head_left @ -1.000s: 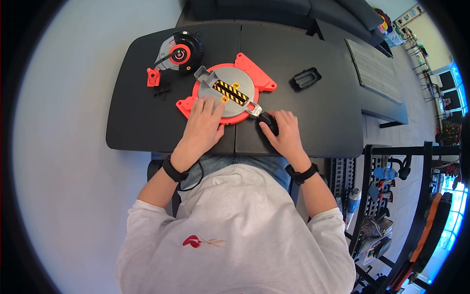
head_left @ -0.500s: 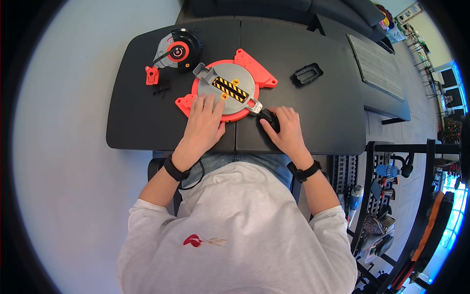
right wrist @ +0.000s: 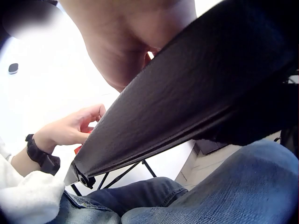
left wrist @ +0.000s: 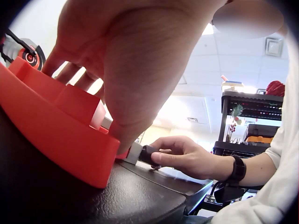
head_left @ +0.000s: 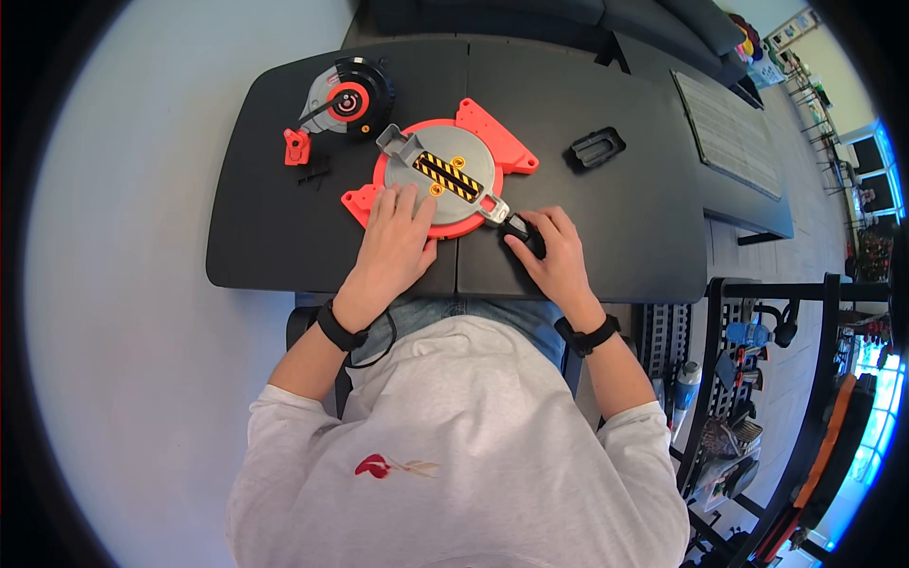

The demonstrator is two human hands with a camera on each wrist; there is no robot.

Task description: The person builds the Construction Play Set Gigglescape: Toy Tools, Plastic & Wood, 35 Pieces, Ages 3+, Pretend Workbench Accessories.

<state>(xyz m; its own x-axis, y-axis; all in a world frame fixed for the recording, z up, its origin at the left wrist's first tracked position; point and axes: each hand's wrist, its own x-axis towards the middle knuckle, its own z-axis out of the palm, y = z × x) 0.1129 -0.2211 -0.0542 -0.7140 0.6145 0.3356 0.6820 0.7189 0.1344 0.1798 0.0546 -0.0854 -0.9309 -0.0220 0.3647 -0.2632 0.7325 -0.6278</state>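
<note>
On the black folding table stands a toy mitre saw base, a red stand point(head_left: 496, 137) with a round grey turntable point(head_left: 453, 151) and a yellow-and-black striped slot. My left hand point(head_left: 391, 237) rests on the turntable's near left part, fingers fairly straight, thumb at the red rim. In the left wrist view this hand point(left wrist: 135, 51) arches over the red edge. My right hand point(head_left: 554, 251) grips the black handle point(head_left: 524, 233) at the end of the turntable's grey arm point(head_left: 495, 210), thumb on the near side. The right wrist view shows mostly the table's underside edge, and the handle is hidden there.
At the back left lies a grey and black saw head point(head_left: 355, 95) with a red end piece point(head_left: 296, 147). Small black parts point(head_left: 312, 170) lie just below it. A black tray-like part point(head_left: 597, 148) sits on the right. Shelving point(head_left: 767, 289) stands beyond the table's right edge.
My right hand's fingers have shifted slightly around the black handle. The left hand and the saw base stay where they were.
</note>
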